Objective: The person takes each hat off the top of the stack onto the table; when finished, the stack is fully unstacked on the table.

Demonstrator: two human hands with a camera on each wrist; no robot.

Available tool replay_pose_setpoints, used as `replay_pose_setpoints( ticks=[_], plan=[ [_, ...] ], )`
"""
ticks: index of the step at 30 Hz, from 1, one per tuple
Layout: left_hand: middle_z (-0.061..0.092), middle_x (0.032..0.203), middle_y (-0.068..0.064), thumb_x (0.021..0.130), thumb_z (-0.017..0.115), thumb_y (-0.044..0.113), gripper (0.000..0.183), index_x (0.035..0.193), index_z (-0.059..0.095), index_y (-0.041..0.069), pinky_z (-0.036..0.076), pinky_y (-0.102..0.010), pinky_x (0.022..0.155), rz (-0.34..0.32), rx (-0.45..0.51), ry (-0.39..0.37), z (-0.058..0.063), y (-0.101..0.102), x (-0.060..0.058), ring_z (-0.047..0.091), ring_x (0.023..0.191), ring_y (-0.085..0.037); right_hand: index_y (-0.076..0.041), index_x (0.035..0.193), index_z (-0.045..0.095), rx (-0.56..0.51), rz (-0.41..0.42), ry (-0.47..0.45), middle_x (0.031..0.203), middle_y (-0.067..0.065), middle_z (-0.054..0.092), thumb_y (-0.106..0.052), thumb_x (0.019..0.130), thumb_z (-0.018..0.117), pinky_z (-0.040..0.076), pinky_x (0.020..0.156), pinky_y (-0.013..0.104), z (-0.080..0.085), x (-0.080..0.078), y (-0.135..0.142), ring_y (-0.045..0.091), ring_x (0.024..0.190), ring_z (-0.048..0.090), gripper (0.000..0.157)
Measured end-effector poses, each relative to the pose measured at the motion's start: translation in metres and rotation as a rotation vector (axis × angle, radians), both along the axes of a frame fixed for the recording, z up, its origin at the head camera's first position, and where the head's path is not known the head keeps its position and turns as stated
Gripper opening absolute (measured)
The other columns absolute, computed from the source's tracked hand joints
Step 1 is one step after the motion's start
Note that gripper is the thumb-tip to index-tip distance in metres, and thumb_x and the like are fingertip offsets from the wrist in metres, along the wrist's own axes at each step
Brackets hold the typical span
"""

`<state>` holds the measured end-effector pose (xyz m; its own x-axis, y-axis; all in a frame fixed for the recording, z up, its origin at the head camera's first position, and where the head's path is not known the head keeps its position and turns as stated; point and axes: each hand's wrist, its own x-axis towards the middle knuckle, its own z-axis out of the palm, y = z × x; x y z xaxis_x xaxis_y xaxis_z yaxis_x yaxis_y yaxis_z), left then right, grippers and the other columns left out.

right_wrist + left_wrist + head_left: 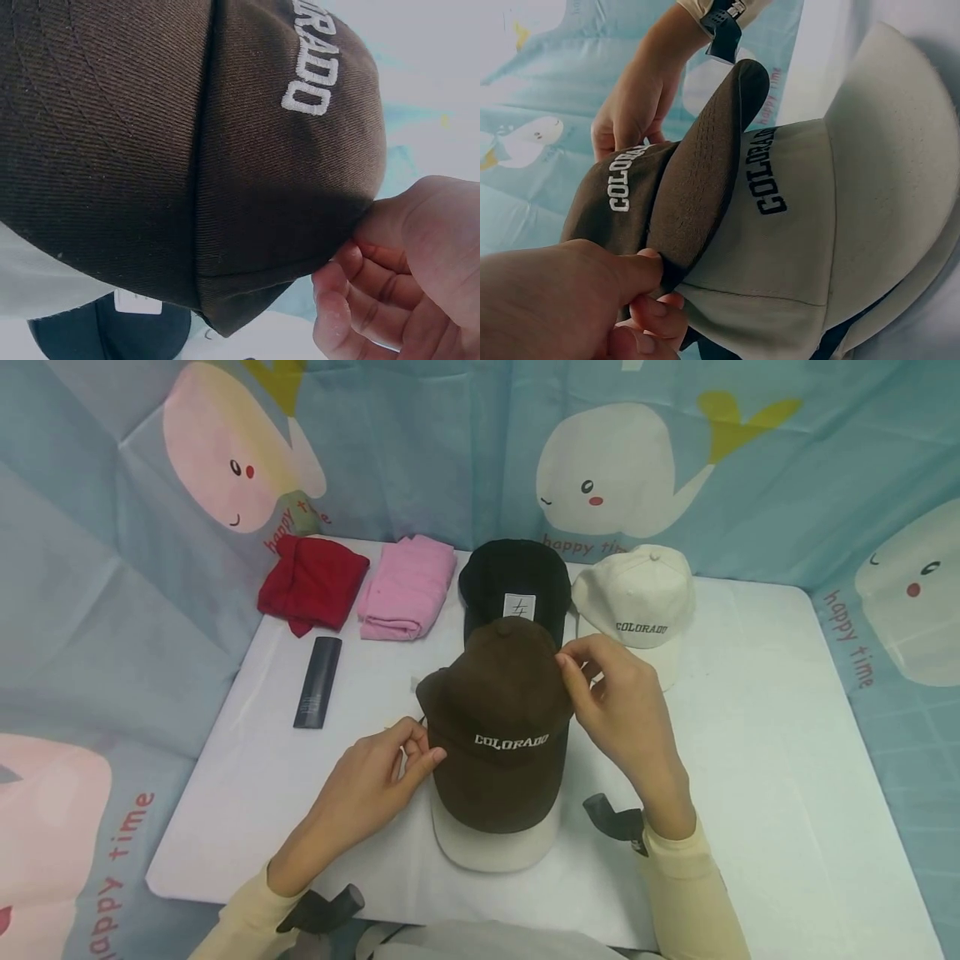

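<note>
A: Hands?
B: Left hand [375, 774] pinches the brown cap [501, 693] on its left side by the brim; right hand [624, 702] pinches the right side, farther back.
A: Where's the cap?
B: Over a beige cap [495, 853], mid-width on the desk [780, 768], nearer the near edge. Can't tell if it's seated.
A: Step looks like stacking. Tips?
B: I'd match brim over brim, lower both sides level, pinch lightly so the crown won't crease, release together.
A: Orientation?
B: Crown up, brim toward the near edge. Long axis, brim to back, runs near edge to far edge.
</note>
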<state>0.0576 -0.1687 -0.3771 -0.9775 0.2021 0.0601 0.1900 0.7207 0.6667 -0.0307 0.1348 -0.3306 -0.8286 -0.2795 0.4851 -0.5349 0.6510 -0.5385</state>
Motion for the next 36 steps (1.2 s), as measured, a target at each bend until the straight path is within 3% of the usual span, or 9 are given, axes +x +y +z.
replay_pose_setpoints(
  ticks=[9,21,26,30,36],
  plan=[
    [0.051,0.071,0.011,0.100,0.075,0.040,0.022,0.099,0.061,0.023,0.033,-0.028,0.049,-0.001,0.012,0.018,0.014,0.005,-0.005,0.043,0.057,-0.010,-0.006,0.108,0.072,-0.054,0.016,0.056,0.092,0.002,0.072,-0.010,0.101,0.071,0.046,0.063,0.016,0.013,0.000,0.005,0.010,0.080,0.066,0.008],
    [0.053,0.072,0.011,0.099,0.075,0.040,0.023,0.102,0.060,0.022,0.039,-0.029,0.054,-0.053,0.005,0.015,0.030,0.024,-0.019,0.049,0.062,-0.011,-0.005,0.103,0.074,-0.097,-0.071,0.122,0.093,0.001,0.074,-0.012,0.101,0.071,0.046,0.065,0.014,0.028,0.005,0.022,0.012,0.076,0.068,0.008],
    [0.053,0.073,0.011,0.100,0.074,0.040,0.023,0.099,0.059,0.022,0.040,-0.030,0.053,-0.133,-0.014,0.072,0.041,0.036,-0.036,0.049,0.062,-0.010,-0.003,0.102,0.073,-0.099,-0.138,0.152,0.090,0.004,0.073,-0.019,0.103,0.070,0.046,0.066,0.012,0.034,0.004,0.037,0.014,0.075,0.069,0.017],
    [0.053,0.072,0.011,0.101,0.072,0.040,0.024,0.098,0.059,0.021,0.040,-0.031,0.052,-0.213,-0.029,0.116,0.048,0.047,-0.057,0.050,0.063,-0.009,-0.001,0.104,0.074,-0.107,-0.228,0.191,0.090,0.007,0.075,-0.021,0.104,0.069,0.044,0.067,0.011,0.038,0.003,0.049,0.017,0.074,0.069,0.021],
    [0.057,0.074,0.011,0.102,0.069,0.042,0.023,0.097,0.060,0.021,0.042,-0.032,0.057,-0.298,-0.007,0.088,0.063,0.064,-0.087,0.050,0.061,-0.009,0.002,0.106,0.074,-0.123,-0.347,0.229,0.094,0.011,0.077,-0.023,0.105,0.067,0.042,0.067,0.010,0.044,0.004,0.067,-0.007,0.078,0.060,0.027]
  ],
)
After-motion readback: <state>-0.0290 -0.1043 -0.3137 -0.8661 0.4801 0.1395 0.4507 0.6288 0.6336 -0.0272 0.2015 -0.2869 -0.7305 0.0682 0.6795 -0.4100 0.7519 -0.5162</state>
